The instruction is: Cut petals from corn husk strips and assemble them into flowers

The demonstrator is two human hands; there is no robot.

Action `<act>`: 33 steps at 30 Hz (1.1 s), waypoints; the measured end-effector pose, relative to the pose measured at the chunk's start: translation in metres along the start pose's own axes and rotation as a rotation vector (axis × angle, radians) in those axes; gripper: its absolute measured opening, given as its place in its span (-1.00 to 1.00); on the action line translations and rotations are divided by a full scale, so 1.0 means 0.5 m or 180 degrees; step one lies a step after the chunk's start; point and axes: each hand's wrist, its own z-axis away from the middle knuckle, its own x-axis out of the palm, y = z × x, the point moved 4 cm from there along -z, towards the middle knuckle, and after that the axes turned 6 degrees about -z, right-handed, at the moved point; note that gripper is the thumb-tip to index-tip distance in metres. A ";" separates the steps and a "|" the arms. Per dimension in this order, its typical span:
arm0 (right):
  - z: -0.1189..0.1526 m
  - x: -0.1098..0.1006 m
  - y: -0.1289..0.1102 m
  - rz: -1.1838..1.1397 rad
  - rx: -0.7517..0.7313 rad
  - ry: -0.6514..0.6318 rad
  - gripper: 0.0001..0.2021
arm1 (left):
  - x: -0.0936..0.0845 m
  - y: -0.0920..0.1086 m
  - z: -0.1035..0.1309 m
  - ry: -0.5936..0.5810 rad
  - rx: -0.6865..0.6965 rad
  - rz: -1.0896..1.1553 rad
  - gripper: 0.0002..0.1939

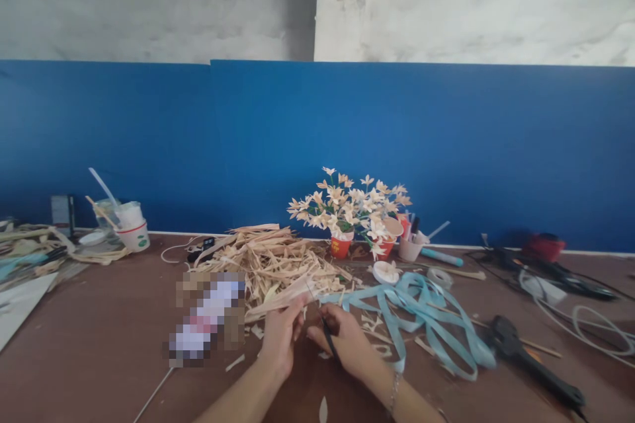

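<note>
Near the middle of the brown table, my left hand (282, 337) is closed on a pale dried husk strip (285, 297), which points up and to the left. Just to its right, my right hand (344, 337) is closed around a thin dark-handled tool (328, 338); its tip lies close to the husk's edge, too small to make out. Behind both hands spreads a heap of dry husk strips (268, 258). Blue ribbon (421, 317) lies in loose loops to the right of my right hand. Small husk scraps are scattered around.
Husk flowers (347, 205) stand in a red cup (340, 245) at the back. A black glue gun (530, 363) and white cables (580, 324) lie right. A blurred-out object (206, 320) lies left; cups (133, 234) stand back left. A blue partition (248, 125) rises behind.
</note>
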 end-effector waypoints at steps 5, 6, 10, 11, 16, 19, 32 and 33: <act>-0.002 0.007 -0.003 -0.0100 0.0042 0.0137 -0.71 | -0.004 -0.004 -0.005 0.0091 -0.0011 0.0034 -0.66; -0.002 0.008 -0.006 -0.0093 0.0039 0.0159 -0.70 | -0.004 -0.005 -0.006 0.0109 -0.0038 0.0035 -0.65; -0.004 0.011 -0.012 -0.0051 0.0286 0.0177 -0.67 | -0.004 -0.002 -0.009 0.0108 -0.0002 0.0157 -0.65; -0.005 0.010 -0.012 -0.0020 0.0330 0.0192 -0.67 | -0.004 -0.002 -0.011 0.0092 -0.0005 0.0193 -0.66; -0.012 0.005 0.002 -0.0005 0.0408 0.0203 -0.70 | -0.009 0.000 -0.022 0.0039 -0.0029 0.0283 -0.69; -0.014 0.004 0.014 -0.0152 0.0451 0.0161 -0.70 | -0.013 0.004 -0.026 0.0056 -0.0016 0.0358 -0.68; -0.009 0.004 -0.001 -0.0404 0.0388 0.0039 -0.67 | 0.000 -0.004 -0.017 -0.0403 -0.0155 0.0106 -0.67; -0.009 0.002 -0.004 -0.0371 0.0383 0.0080 -0.67 | 0.001 -0.004 -0.016 -0.0425 -0.0151 0.0072 -0.66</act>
